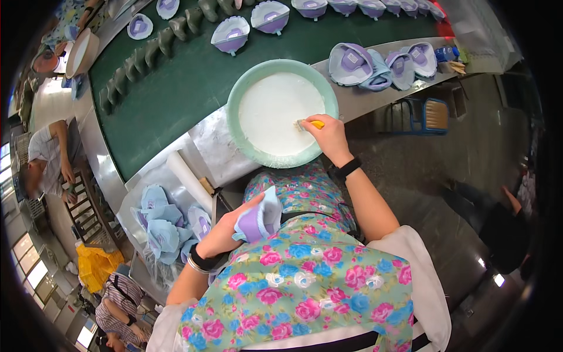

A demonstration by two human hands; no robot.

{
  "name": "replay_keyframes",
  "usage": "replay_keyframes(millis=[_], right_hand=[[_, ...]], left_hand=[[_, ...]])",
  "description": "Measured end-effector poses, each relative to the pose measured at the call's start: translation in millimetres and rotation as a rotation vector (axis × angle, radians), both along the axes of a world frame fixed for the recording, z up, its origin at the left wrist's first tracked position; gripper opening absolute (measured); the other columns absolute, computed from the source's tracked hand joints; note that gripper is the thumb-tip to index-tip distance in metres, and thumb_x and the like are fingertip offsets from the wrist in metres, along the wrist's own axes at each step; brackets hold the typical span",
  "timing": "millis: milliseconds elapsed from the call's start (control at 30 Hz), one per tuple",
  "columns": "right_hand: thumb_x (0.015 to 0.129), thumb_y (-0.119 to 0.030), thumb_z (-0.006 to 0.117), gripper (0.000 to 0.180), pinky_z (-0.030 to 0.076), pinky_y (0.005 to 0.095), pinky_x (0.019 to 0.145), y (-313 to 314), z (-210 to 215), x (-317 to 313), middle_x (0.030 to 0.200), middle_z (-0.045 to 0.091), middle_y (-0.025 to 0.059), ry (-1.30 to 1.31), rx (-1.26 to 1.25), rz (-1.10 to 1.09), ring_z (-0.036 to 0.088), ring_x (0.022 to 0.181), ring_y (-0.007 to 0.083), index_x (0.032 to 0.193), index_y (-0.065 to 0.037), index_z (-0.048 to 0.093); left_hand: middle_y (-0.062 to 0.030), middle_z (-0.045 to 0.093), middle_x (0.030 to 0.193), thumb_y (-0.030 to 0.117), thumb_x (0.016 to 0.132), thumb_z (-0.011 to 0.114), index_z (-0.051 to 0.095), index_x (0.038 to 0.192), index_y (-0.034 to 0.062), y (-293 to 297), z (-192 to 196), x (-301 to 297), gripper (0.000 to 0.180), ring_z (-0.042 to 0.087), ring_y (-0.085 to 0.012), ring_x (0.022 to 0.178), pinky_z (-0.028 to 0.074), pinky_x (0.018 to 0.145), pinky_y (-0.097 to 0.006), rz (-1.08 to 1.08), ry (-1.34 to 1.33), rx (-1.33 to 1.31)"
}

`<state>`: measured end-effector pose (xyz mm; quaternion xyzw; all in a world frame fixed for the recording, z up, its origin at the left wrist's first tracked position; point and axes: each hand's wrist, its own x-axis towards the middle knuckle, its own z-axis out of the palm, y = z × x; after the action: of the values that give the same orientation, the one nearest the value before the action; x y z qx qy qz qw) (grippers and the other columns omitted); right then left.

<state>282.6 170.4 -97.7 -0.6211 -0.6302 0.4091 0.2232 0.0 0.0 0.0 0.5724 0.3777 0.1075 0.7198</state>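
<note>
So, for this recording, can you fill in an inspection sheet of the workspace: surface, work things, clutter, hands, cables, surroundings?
Surface: long green worktop with a metal edge.
Work things: pale green basin of white liquid; brush with yellow handle; purple-and-blue cloth piece.
Clutter: heaped cloth pieces at left; white roll; row of grey forms; blue bottle at far right.
Hands: left hand holds the cloth piece; right hand holds the brush over the liquid, contact unclear.
Cables: nothing seen.
Surroundings: blue-framed chair at right; co-worker at left.
</note>
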Motion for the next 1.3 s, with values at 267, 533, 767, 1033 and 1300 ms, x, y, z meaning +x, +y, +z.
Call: replay_keyframes(millis=[267, 533, 767, 1033, 1300], right_hand=[[0.075, -0.011, 0.074, 0.018, 0.053, 0.0338, 0.069, -4.8, -21.8, -6.0, 0.086, 0.069, 0.0163, -0.013, 0.112, -0.021, 0.067, 0.076, 0.0301, 0.09, -0.002, 0.071], [0.079, -0.004, 0.073, 0.02, 0.049, 0.0214, 0.075, -0.9, 100.5, -13.3, 0.089, 0.071, 0.0051, 0.506, -0.108, 0.104, 0.063, 0.083, 0.0085, 0.099, -0.001, 0.071], [0.079, -0.01, 0.074, 0.016, 0.051, 0.0232, 0.067, 0.0, 86.4, -1.4, 0.084, 0.071, 0.0075, 0.394, -0.028, -0.04, 0.065, 0.074, 0.011, 0.092, -0.001, 0.071], [0.081, -0.022, 0.074, 0.026, 0.047, 0.021, 0.048, -12.3, 94.4, -12.7, 0.058, 0.063, 0.0046, 0.394, -0.268, -0.201, 0.058, 0.049, 0.007, 0.073, 0.002, 0.067], [0.081, -0.019, 0.074, 0.022, 0.046, 0.0213, 0.048, -5.7, 128.7, -8.2, 0.058, 0.062, 0.0034, 0.474, -0.214, -0.089, 0.058, 0.051, 0.0061, 0.073, 0.001, 0.067]], left_hand=[[-0.0084, 0.034, 0.143, 0.013, 0.094, 0.054, 0.026, 0.146, 0.0103, -0.7, -48.6, -8.2, 0.059, 0.038, -0.0213, 0.131, 0.033, 0.107, -0.035, 0.698, -0.037, -0.208], [-0.0051, 0.047, 0.136, 0.016, 0.098, 0.05, 0.029, 0.146, 0.0138, 47.5, -65.9, 31.0, 0.052, 0.049, -0.0196, 0.123, 0.042, 0.103, -0.038, 1.019, -0.438, -0.456], [-0.0051, 0.048, 0.136, 0.009, 0.095, 0.052, 0.035, 0.143, 0.0127, 57.8, -64.3, 35.7, 0.051, 0.049, -0.0194, 0.123, 0.042, 0.104, -0.037, 1.011, -0.49, -0.378], [-0.0007, 0.059, 0.116, 0.003, 0.093, 0.052, 0.047, 0.134, 0.0127, 72.0, -62.9, 42.3, 0.042, 0.057, -0.0151, 0.108, 0.048, 0.094, -0.035, 1.2, -0.411, -0.027], [-0.0031, 0.052, 0.13, 0.003, 0.092, 0.055, 0.043, 0.137, 0.0107, 79.2, -67.0, 28.8, 0.047, 0.052, -0.0183, 0.118, 0.045, 0.1, -0.035, 1.142, -0.49, -0.03]])
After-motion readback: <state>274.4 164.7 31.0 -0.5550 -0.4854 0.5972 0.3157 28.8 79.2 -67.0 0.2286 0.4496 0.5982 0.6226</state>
